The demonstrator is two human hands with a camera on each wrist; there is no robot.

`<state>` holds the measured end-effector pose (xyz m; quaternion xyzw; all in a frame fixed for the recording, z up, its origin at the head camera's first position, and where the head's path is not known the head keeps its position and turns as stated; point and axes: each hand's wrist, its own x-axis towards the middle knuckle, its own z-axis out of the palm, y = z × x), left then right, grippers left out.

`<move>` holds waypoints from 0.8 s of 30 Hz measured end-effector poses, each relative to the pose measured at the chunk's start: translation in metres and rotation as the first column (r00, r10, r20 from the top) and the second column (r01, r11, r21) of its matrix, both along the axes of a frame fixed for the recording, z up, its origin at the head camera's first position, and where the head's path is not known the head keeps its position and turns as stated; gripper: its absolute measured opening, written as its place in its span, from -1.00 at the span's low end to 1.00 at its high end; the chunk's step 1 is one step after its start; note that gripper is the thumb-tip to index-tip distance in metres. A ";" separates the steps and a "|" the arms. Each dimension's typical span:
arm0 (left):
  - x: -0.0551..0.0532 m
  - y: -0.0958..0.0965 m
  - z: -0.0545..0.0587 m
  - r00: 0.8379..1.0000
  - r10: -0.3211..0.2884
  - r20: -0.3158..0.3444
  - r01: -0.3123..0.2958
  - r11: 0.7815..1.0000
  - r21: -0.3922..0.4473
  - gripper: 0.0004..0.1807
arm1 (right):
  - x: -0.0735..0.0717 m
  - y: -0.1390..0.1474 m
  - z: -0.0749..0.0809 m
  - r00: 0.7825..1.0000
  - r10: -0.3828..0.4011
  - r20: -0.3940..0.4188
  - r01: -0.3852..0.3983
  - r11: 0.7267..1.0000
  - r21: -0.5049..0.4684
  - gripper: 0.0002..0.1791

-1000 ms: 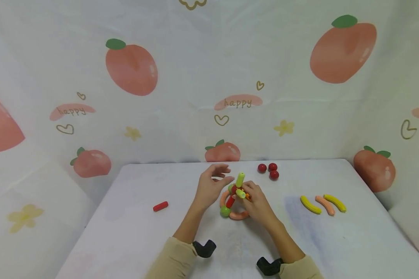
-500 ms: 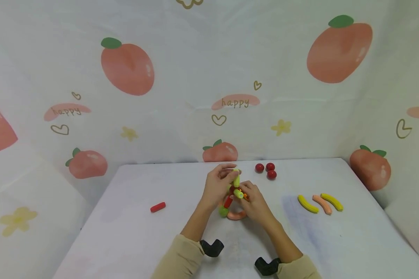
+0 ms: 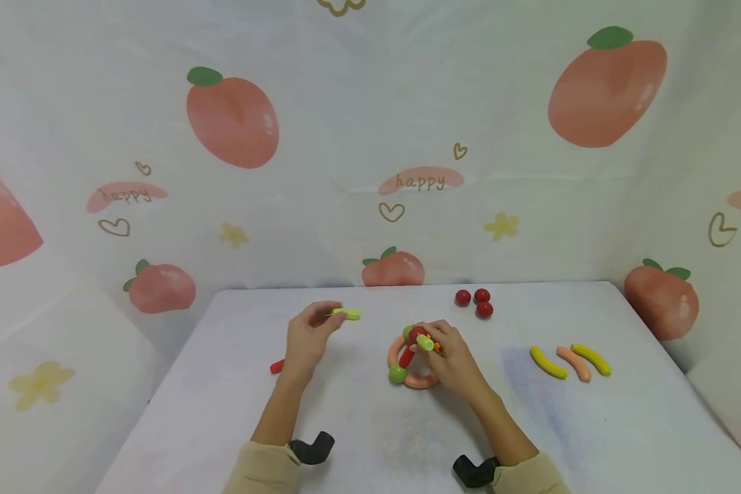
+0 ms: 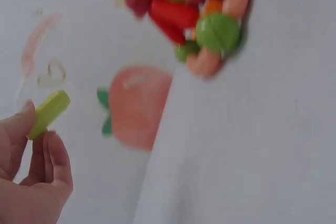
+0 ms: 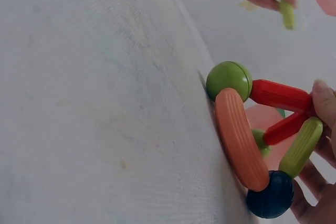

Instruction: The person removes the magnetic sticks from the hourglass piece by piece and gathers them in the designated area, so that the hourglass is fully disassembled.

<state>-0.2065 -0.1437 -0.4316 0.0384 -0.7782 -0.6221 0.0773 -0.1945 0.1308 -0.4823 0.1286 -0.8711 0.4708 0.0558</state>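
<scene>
My left hand (image 3: 305,343) is raised over the left-middle of the table and pinches a short yellow-green magnetic rod (image 3: 350,314) between thumb and fingers. To its right stands a small frame of magnetic rods and balls. Curved salmon rods (image 3: 421,383) form its round base, with green balls (image 3: 398,374) and a dark blue ball (image 5: 270,194) at the joints. Red rods (image 5: 281,95) and another yellow-green rod (image 5: 301,147) slope up to a red ball (image 3: 416,334). My right hand (image 3: 452,353) grips the frame's top, partly covering its right side.
A loose red rod (image 3: 276,366) lies at the left, partly behind the left arm. Three red balls (image 3: 484,310) sit near the back edge. At the right lie two yellow curved rods (image 3: 548,363) and a salmon one (image 3: 573,363). A patterned cloth (image 3: 321,226) hangs behind the table.
My left hand reached the upright yellow-green rod on top of the frame, took hold of it and carried it off to the left. The right hand has stayed at the frame.
</scene>
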 end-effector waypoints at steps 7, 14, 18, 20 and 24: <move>0.007 -0.080 -0.018 0.963 0.173 0.205 -0.142 0.978 -0.155 -0.56 | 0.002 0.000 0.001 1.000 0.006 0.013 -0.006 1.000 -0.015 -0.50; 0.024 -0.118 -0.027 0.936 0.190 0.298 -0.120 0.964 -0.236 -0.53 | 0.001 0.001 0.003 1.000 0.017 0.014 -0.017 0.999 -0.038 -0.51; 0.028 -0.126 -0.034 0.929 0.200 0.311 -0.119 0.958 -0.261 -0.53 | 0.000 0.001 0.003 1.000 0.013 0.018 -0.012 0.999 -0.044 -0.51; 0.029 -0.128 -0.036 0.933 0.205 0.297 -0.120 0.952 -0.282 -0.54 | 0.001 0.001 0.002 1.000 0.008 0.013 -0.007 0.999 -0.037 -0.50; 0.031 -0.130 -0.037 0.941 0.214 0.261 -0.121 0.935 -0.333 -0.57 | 0.001 -0.001 0.001 1.000 0.006 0.002 -0.006 0.999 -0.037 -0.49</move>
